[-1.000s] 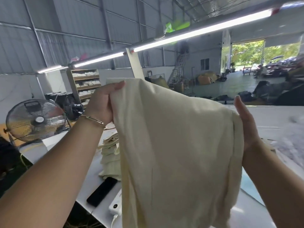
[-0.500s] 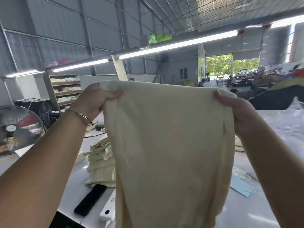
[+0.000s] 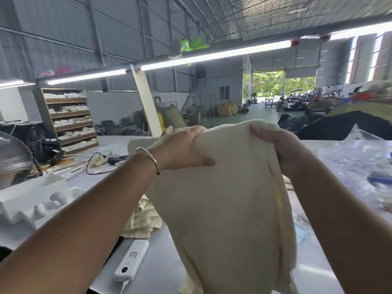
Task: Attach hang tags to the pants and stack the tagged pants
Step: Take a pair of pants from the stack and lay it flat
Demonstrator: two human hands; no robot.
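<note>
I hold up a pair of cream pants (image 3: 229,209) over the white table (image 3: 161,264). My left hand (image 3: 182,148), with a thin bangle on the wrist, grips the top edge at the left, and part of that edge folds back behind the hand. My right hand (image 3: 282,149) grips the top edge at the right. The cloth hangs down between my arms and hides the table under it. A stack of folded cream pants (image 3: 142,219) lies on the table under my left forearm. No hang tag shows.
A white power bank (image 3: 131,259) with a cable lies near the front edge. White foam blocks (image 3: 36,200) sit at the left, a fan (image 3: 14,158) beyond them. A power strip and cords (image 3: 101,160) lie farther back. Crumpled clear plastic bags (image 3: 360,162) fill the right side.
My hands have come closer together and lower, so the pants' top edge is bunched and folded between them. The view has swung to the right and up.
</note>
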